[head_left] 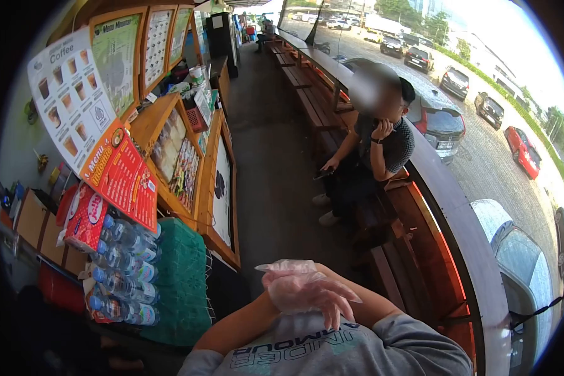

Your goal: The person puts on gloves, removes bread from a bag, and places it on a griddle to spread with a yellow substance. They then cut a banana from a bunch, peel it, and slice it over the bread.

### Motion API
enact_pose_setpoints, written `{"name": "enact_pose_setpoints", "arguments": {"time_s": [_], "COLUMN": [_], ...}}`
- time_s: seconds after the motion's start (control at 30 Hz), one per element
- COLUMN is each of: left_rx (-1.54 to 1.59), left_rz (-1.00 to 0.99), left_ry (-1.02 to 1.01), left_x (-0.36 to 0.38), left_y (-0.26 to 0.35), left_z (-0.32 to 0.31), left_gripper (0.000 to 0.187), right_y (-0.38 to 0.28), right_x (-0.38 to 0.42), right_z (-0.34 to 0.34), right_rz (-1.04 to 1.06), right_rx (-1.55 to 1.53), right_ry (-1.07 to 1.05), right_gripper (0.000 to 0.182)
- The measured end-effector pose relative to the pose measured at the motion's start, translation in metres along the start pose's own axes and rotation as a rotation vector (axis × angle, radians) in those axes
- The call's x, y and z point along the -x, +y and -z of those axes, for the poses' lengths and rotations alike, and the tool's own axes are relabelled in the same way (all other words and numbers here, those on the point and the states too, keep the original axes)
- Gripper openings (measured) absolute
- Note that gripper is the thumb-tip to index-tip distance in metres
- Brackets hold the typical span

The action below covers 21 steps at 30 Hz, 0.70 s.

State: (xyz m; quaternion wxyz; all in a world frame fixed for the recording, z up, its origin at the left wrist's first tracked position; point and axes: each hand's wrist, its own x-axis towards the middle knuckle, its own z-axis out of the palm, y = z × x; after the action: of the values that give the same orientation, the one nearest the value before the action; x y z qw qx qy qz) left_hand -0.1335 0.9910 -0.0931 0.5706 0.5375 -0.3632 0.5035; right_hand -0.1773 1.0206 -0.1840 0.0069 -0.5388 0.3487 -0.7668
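Note:
Both of my hands are crossed in front of my grey shirt point(307, 348), and each wears a clear, loose plastic glove. My left hand point(313, 297) lies nearer the camera, its gloved fingers stretched apart toward the right and down, with no object visible in them. Behind and above it, close to the left wrist, is my right hand point(288, 269). A pointed, slack glove tip sticks out there to the left. Most of the right fingers are hidden behind the left hand or blurred by the plastic, so their grip cannot be made out.
To the left stand water bottles point(128, 269), a red tissue pack point(84, 219), a green-covered stack point(178, 282) and a wooden display case point(175, 156) under menu sheets point(122, 169). A person point(373, 138) sits on the right-hand bench, holding a phone. A long counter point(445, 200) borders the parking lot.

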Motion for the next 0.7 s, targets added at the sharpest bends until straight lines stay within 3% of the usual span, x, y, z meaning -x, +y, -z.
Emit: {"name": "enact_pose_setpoints", "arguments": {"time_s": [0.03, 0.07, 0.13, 0.23, 0.33, 0.37, 0.4, 0.43, 0.53, 0.57, 0.63, 0.7], "left_rx": [-0.023, -0.085, -0.115, -0.151, -0.199, -0.201, -0.202, -0.204, -0.222, -0.200, -0.179, -0.219], "left_rz": [0.055, 0.191, 0.338, 0.212, 0.206, 0.223, 0.239, 0.233, 0.249, 0.222, 0.194, 0.227], "left_ry": [0.058, 0.365, 0.661, 0.670, 0.643, 0.666, 0.689, 0.693, 0.652, 0.628, 0.604, 0.602], "left_x": [0.002, -0.014, -0.028, -0.026, -0.021, -0.024, -0.026, -0.026, -0.021, -0.019, -0.022, -0.029], "left_y": [0.009, 0.018, 0.020, 0.009, 0.008, 0.008, 0.009, 0.010, 0.005, 0.003, 0.002, 0.006], "left_z": [-0.009, -0.032, -0.037, -0.021, -0.008, -0.006, -0.003, 0.000, 0.014, 0.019, 0.025, 0.029], "left_gripper": [0.155, 0.139, 0.126, 0.131, 0.133, 0.134, 0.135, 0.135, 0.137, 0.143, 0.148, 0.149], "right_y": [0.011, 0.026, 0.056, 0.018, 0.012, 0.014, 0.014, 0.016, 0.005, -0.015, -0.024, -0.004], "right_x": [0.003, 0.008, 0.020, 0.027, 0.005, -0.018, -0.016, -0.001, 0.026, 0.003, -0.004, 0.010], "right_z": [0.008, 0.015, 0.027, 0.055, 0.062, 0.080, 0.082, 0.082, 0.063, 0.044, 0.037, 0.042], "right_rz": [0.055, 0.182, 0.538, -0.304, -0.246, -0.060, 0.035, 0.035, -0.159, 0.044, 0.245, 0.223], "right_rx": [-0.035, -0.082, -0.131, -0.009, -0.083, -0.033, -0.004, -0.012, -0.188, -0.188, -0.186, -0.278], "right_ry": [-0.022, -0.034, -0.008, -0.206, -0.243, -0.531, -0.675, -0.674, -0.284, -0.220, -0.153, -0.161], "right_gripper": [0.030, 0.030, 0.031, 0.050, 0.056, 0.059, 0.060, 0.060, 0.065, 0.066, 0.067, 0.067]}}
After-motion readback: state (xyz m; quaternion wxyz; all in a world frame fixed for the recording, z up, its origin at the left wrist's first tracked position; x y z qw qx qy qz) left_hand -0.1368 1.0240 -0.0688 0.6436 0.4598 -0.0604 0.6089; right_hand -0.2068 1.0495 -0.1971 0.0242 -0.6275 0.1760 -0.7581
